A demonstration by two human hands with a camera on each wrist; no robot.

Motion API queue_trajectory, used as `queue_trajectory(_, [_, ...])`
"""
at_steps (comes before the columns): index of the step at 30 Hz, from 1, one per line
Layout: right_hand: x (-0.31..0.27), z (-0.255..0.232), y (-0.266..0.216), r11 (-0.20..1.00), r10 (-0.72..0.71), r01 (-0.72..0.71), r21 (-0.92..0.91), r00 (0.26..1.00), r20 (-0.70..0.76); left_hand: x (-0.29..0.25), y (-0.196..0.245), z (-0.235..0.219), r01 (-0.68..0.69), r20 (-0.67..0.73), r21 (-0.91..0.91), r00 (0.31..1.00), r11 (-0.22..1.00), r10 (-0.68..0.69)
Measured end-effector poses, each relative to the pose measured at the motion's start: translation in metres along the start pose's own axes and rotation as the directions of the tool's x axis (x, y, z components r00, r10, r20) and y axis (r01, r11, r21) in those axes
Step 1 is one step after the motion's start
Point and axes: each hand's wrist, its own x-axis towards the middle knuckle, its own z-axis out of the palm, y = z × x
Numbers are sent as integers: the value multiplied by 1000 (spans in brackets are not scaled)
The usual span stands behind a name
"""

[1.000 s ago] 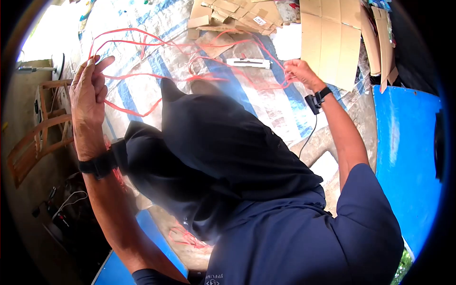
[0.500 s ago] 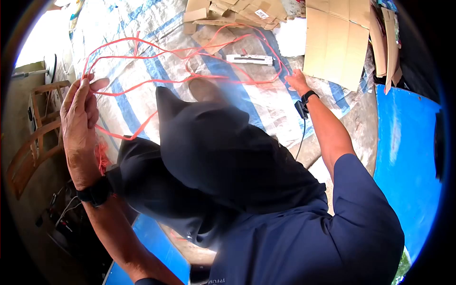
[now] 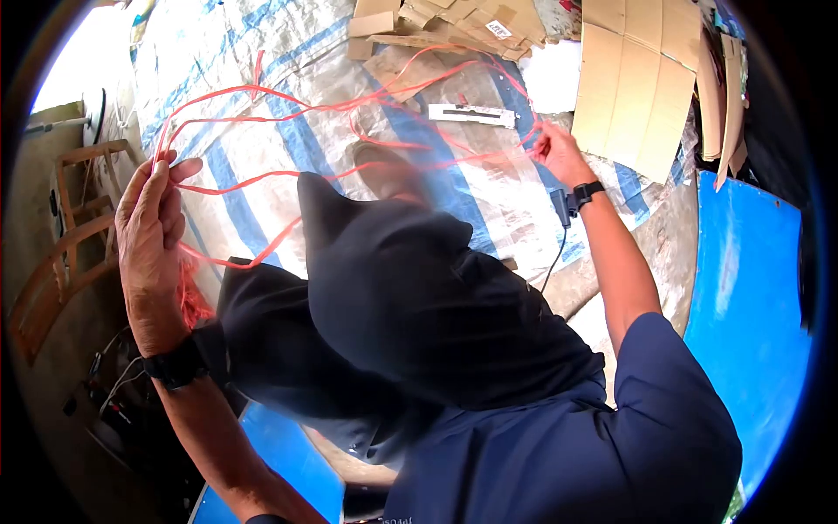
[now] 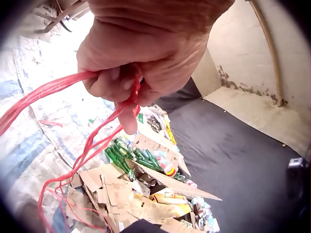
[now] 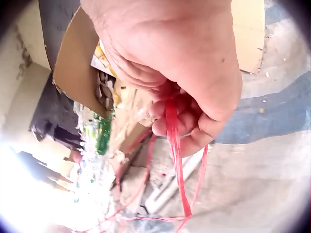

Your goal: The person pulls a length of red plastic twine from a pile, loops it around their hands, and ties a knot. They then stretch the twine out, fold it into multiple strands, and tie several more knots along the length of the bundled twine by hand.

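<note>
Stretching between both hands: thin red plastic twine (image 3: 288,109), flat and ribbon-like, looping in several loose strands above the blue-striped woven tarp (image 3: 262,52). Gripped at one end in the left hand (image 3: 150,236), fingers curled round a bundle of strands, more twine trailing down below the wrist. Pinched at the other end inside the right hand (image 3: 559,153), fingers closed over the strands, loops hanging beneath the fist. Lying under the loops: a white strip (image 3: 467,113); farther off, flattened cardboard (image 3: 642,96), with green bottles (image 4: 121,158) beside the cardboard heap.
</note>
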Motion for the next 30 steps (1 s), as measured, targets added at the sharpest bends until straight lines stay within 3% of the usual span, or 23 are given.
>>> queue_trajectory(2, [0, 2, -24, 983, 14, -19, 185, 1000, 26, 1, 2, 2, -6, 4, -15, 1000, 1000, 6])
queue_trajectory(6, [-34, 24, -91, 963, -35, -21, 268, 978, 205, 0, 8, 6, -54, -18, 17, 998, 998, 54])
queue_trajectory(8, [-52, 34, -119, 989, -52, -2, 146, 931, 362, 3, 6, 2, -84, -12, 30, 996, 996, 84])
queue_trajectory(12, [-90, 57, -158, 998, -27, 48, -39, 909, 415, 0, 6, 2, -119, 7, 80, 993, 990, 119])
queue_trajectory(17, [-108, 60, -173, 987, -58, 120, -103, 881, 469, 4, 1, -1, -205, 43, 111, 979, 973, 201])
queue_trajectory(25, [-129, 64, -176, 920, -102, 247, -305, 901, 422, -15, 17, 13, -208, 34, 105, 978, 972, 205])
queue_trajectory(30, [-136, 64, -169, 924, -114, 249, -289, 903, 415, -22, 17, 15, -218, 42, 104, 976, 970, 214])
